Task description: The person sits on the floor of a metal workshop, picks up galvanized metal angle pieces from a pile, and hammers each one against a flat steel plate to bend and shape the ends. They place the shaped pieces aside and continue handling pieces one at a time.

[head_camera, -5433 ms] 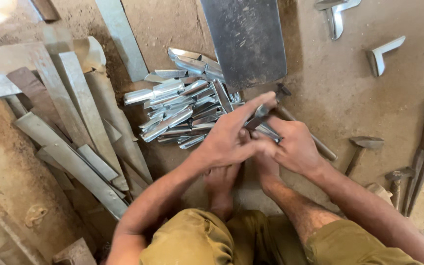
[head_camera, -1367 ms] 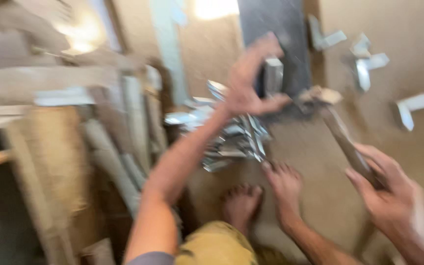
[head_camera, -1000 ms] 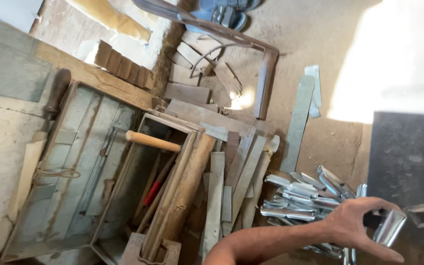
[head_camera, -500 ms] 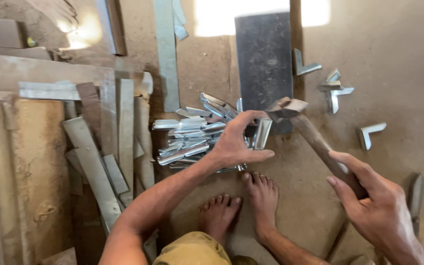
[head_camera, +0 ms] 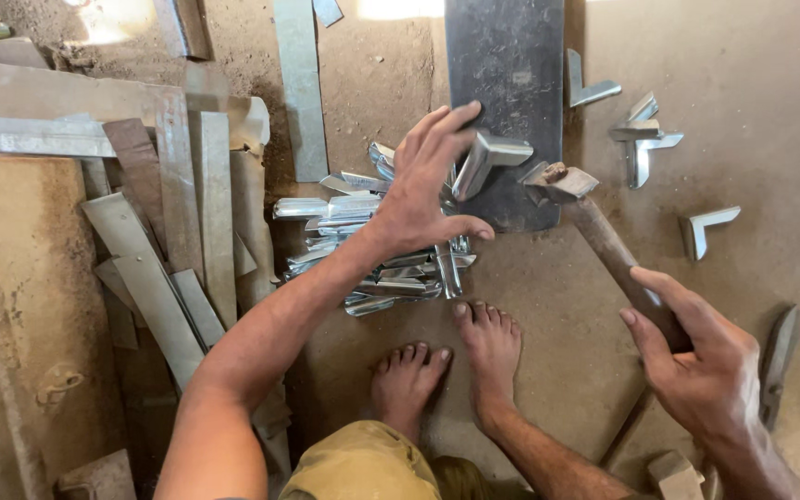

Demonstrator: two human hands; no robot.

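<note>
My left hand (head_camera: 423,190) holds a bent metal corner piece (head_camera: 485,157) against the dark steel plate (head_camera: 504,65) that lies on the dirt floor. My right hand (head_camera: 701,366) grips the wooden handle of a hammer (head_camera: 594,227). The hammer's head hangs just right of the corner piece, over the plate's near edge. A pile of flat metal strips (head_camera: 363,245) lies under my left wrist. My bare feet (head_camera: 456,366) rest on the floor just below the pile.
Finished corner pieces (head_camera: 645,139) lie scattered to the right of the plate, one more (head_camera: 706,227) nearer. Long metal strips and wooden boards (head_camera: 178,213) are stacked on the left. Another tool (head_camera: 778,356) lies at the right edge.
The view swung away to a toolbox and came back. My left hand has brought a corner piece onto the steel plate, and my right hand has brought the hammer up beside it.
</note>
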